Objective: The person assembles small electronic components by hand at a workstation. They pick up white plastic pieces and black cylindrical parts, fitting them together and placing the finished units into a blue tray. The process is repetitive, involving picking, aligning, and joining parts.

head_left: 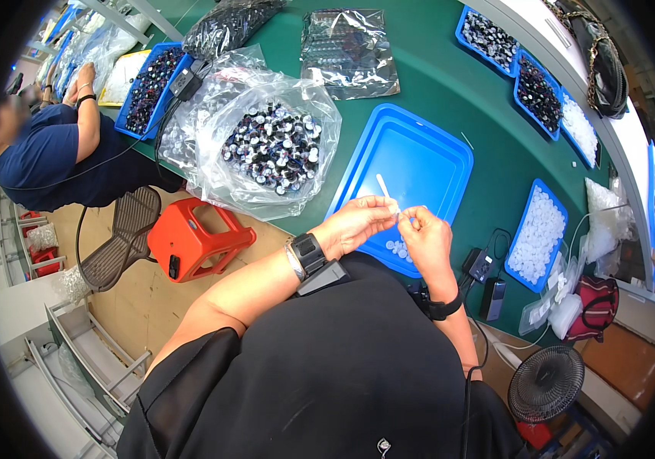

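Observation:
Over the near part of a blue tray (424,131), my left hand (359,224) and my right hand (427,236) almost meet at the fingertips. Both are closed in a pinch. A small whitish bit shows between the left fingertips, too small to name; what the right fingers hold is hidden. Just above the left fingers a thin white stick (382,185) shows against the tray, and I cannot tell whether it is held or lies there. Several small clear round pieces (398,249) lie in the tray below my hands.
Left of the tray, a clear plastic bag (327,126) holds many dark-and-silver small parts. A blue tray of white pieces (535,237) stands at right, near a black adapter (480,265). A red stool (190,239) and a seated co-worker (56,153) are at left.

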`<state>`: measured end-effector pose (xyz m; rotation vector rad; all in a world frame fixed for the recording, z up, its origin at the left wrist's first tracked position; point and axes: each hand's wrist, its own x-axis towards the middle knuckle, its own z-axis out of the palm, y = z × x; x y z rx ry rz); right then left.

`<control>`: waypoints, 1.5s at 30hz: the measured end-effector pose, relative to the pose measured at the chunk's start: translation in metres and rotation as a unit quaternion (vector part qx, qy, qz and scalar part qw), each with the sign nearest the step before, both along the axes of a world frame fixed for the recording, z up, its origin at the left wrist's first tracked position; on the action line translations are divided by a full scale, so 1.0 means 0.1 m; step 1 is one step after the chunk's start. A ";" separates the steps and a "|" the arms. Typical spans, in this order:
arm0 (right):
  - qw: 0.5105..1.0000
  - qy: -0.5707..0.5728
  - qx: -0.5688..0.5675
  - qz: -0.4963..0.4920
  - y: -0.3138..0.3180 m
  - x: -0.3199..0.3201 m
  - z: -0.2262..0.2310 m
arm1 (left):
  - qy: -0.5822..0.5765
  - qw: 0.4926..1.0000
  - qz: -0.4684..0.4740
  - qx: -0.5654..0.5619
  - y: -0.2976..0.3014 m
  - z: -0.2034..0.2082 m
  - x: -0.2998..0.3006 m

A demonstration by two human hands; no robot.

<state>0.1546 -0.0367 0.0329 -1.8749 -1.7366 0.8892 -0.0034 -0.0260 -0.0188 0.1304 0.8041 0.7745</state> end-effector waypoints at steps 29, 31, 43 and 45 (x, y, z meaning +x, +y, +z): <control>0.945 -0.124 0.259 0.154 0.01 0.05 -0.09 | -0.046 0.998 0.031 -0.034 0.04 0.00 -0.01; 0.942 -0.131 0.262 0.163 0.01 0.06 -0.08 | -0.043 0.998 0.033 -0.037 0.03 0.01 -0.01; 0.935 -0.141 0.287 0.157 0.01 0.04 -0.10 | -0.031 0.999 0.025 -0.033 0.01 0.00 -0.01; 0.935 -0.139 0.291 0.147 0.00 0.01 -0.11 | -0.036 0.998 0.026 -0.033 0.01 0.00 0.00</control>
